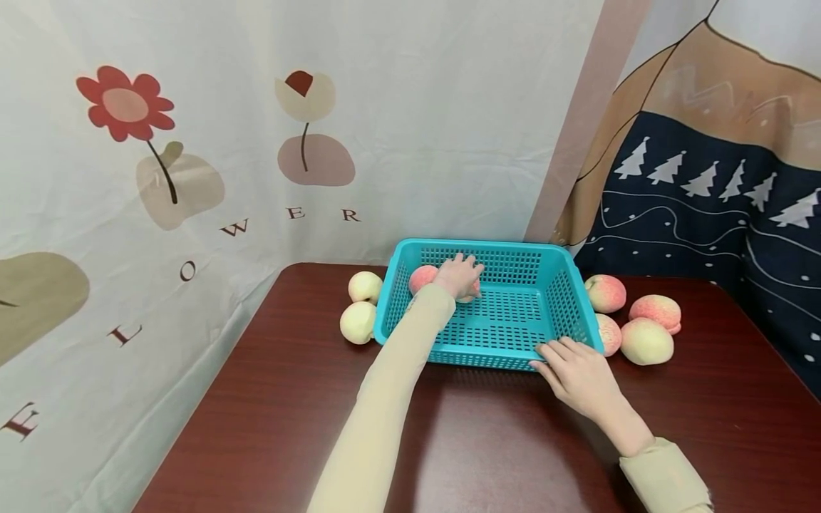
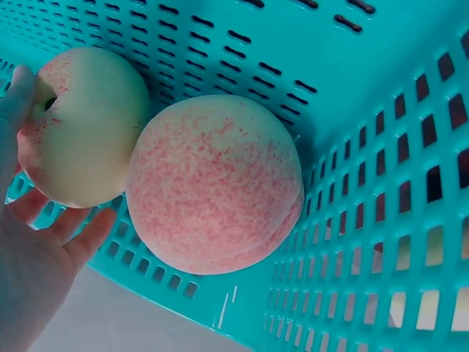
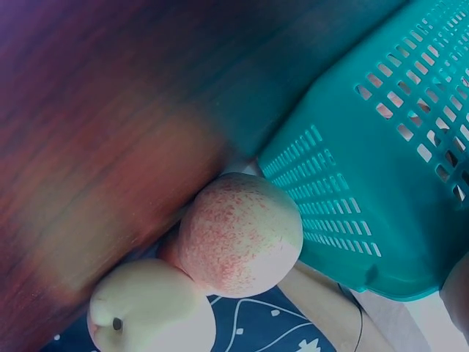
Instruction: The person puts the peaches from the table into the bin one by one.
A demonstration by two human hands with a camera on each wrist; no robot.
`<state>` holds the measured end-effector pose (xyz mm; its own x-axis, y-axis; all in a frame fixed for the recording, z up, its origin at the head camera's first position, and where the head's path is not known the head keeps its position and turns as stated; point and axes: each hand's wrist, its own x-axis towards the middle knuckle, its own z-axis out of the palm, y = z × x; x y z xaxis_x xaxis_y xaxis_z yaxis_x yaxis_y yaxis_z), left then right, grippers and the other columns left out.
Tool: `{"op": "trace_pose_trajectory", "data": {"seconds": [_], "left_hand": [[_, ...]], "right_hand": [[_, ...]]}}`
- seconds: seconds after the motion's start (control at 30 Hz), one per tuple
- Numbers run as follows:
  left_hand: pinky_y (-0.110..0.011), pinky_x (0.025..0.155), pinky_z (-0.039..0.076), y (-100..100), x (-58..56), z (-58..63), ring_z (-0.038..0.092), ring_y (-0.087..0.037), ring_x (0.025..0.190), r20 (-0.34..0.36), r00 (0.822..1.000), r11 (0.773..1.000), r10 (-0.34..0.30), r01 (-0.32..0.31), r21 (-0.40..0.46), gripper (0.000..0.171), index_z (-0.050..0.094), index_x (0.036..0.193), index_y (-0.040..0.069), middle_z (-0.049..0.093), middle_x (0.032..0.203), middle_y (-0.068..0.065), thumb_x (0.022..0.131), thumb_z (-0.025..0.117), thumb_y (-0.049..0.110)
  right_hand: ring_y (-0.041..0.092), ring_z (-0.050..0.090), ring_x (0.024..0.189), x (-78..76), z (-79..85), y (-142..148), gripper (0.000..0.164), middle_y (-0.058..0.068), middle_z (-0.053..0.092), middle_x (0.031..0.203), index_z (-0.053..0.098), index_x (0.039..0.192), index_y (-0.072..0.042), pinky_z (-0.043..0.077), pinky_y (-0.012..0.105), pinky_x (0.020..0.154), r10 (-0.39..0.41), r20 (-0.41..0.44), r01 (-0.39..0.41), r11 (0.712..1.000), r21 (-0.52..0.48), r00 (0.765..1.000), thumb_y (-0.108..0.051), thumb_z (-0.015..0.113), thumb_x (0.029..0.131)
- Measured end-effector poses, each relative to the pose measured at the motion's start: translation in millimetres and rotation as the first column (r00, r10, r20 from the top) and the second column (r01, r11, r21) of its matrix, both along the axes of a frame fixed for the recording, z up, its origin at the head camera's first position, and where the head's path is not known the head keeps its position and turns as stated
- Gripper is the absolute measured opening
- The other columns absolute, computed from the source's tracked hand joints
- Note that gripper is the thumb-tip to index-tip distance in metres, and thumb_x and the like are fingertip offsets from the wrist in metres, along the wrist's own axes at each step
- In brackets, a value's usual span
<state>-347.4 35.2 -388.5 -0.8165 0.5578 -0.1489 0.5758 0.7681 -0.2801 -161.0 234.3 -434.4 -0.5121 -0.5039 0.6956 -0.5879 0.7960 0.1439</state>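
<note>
A turquoise plastic basket (image 1: pixel 513 355) with slotted walls stands on the table. My left hand (image 1: pixel 458 276) reaches into its left half, fingers spread over a pale peach (image 2: pixel 99 128) with a red blush. In the left wrist view the thumb touches this peach near its stem hollow, and the other fingers lie straight along its lower side. Right against it rests a pink-speckled peach (image 2: pixel 216 183), close to the basket's slotted wall. My right hand (image 1: pixel 580 376) grips the basket rim at the front right corner, with fingers over the edge.
Two pale peaches, an upper one (image 1: pixel 365 288) and a lower one (image 1: pixel 358 322), sit outside the basket's left end. Several more lie by its right end, among them a speckled peach (image 3: pixel 242 235) and a pale one (image 1: pixel 647 342). A printed curtain (image 1: pixel 436 128) hangs behind the table (image 1: pixel 500 442).
</note>
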Motion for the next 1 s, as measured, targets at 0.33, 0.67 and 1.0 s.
{"op": "trace_pose_trajectory", "data": {"seconds": [0.33, 0.67, 1.0], "left_hand": [[-0.039, 0.106, 0.035, -3, 3.9, 4.6, 0.028, -0.027, 0.137, 0.018, 1.000, 1.000, 0.006, -0.006, 0.001, 0.062, 0.027, 0.143, 0.022, 0.026, 0.150, -0.007, 0.091, 0.046, 0.049], [-0.036, 0.098, 0.042, -4, 6.3, 12.6, 0.037, -0.024, 0.129, -0.032, 0.999, 1.000, -0.015, 0.016, 0.026, 0.055, 0.029, 0.142, 0.022, 0.034, 0.143, -0.006, 0.094, 0.041, 0.047], [-0.035, 0.091, 0.046, -11, 9.1, 29.2, 0.047, -0.024, 0.117, -0.071, 0.997, 0.982, -0.023, 0.036, 0.187, 0.045, 0.038, 0.135, 0.018, 0.046, 0.130, -0.004, 0.096, 0.040, 0.041]], "right_hand": [[0.021, 0.056, 0.069, 0.6, 0.0, -1, 0.056, 0.005, 0.065, 0.077, 0.065, 0.088, -0.007, 0.048, 0.034, 0.063, -0.008, 0.009, 0.008, 1.000, 0.000, 1.000, -0.047, 0.027, 0.098], [0.022, 0.057, 0.069, 0.6, 0.0, -1, 0.054, 0.006, 0.065, 0.076, 0.065, 0.087, -0.007, 0.049, 0.035, 0.063, 0.002, -0.003, -0.002, 1.000, -0.011, 1.000, -0.046, 0.028, 0.098], [0.021, 0.056, 0.068, -0.4, -0.3, 0, 0.048, 0.006, 0.064, 0.076, 0.065, 0.088, -0.007, 0.049, 0.034, 0.062, 0.017, -0.002, -0.017, 1.000, -0.018, 1.000, -0.044, 0.036, 0.096]]}}
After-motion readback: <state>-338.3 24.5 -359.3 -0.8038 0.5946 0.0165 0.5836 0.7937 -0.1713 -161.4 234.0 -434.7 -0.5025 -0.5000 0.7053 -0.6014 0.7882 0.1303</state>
